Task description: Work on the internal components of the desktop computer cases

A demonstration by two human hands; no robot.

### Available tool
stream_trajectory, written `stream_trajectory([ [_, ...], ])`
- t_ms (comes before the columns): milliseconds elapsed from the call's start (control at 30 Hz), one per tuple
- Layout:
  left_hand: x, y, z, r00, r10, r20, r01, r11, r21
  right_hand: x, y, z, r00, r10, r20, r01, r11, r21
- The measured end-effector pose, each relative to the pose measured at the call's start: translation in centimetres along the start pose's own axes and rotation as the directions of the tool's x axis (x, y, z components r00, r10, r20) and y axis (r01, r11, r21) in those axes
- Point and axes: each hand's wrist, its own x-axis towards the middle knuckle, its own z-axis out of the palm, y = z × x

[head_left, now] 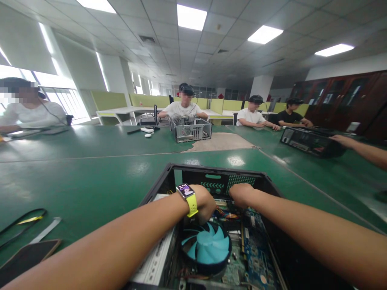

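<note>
An open black computer case (178, 167) lies in front of me, with both my hands inside its far part. My left hand (206, 201), wearing a watch (185, 190) with a yellow-green band, bends down with curled fingers beyond the cooling fan (210, 243), which has turquoise blades. My right hand (242, 194) is closed like a fist near the perforated far wall. Both sets of fingertips are hidden, so what they grip cannot be made out. Coloured cables (226, 213) run between the hands. A blue circuit board (255, 245) sits right of the fan, and a silver metal drive cage (152, 257) to its left.
A green table (90, 173) spans the view, with a bare patch (223, 141). Across it, a person sits behind a silver case (193, 131). A black case (313, 143) stands right, with another person's hand (341, 140) on it. A phone-like dark slab (27, 257) and straps (18, 219) lie left.
</note>
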Motion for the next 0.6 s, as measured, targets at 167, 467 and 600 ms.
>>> stream_trajectory([
  [167, -0.7, -2.3, -0.1, 0.999, -0.017, 0.051, 0.031, 0.956, -0.293, -0.9, -0.4, -0.8, 0.996, -0.016, -0.093, 0.02, 0.999, 0.046],
  [467, -3.0, -5.0, -0.2, 0.999, 0.025, 0.034, -0.002, 0.84, -0.543, -3.0, -2.0, -2.8, 0.97, -0.091, -0.224, 0.107, 0.993, 0.058],
  [600, -4.1, -5.6, -0.4, 0.988, -0.055, -0.145, -0.018, 0.888, -0.46, -3.5, -2.0, -3.3, 0.913, -0.105, -0.393, 0.054, 0.989, -0.139],
])
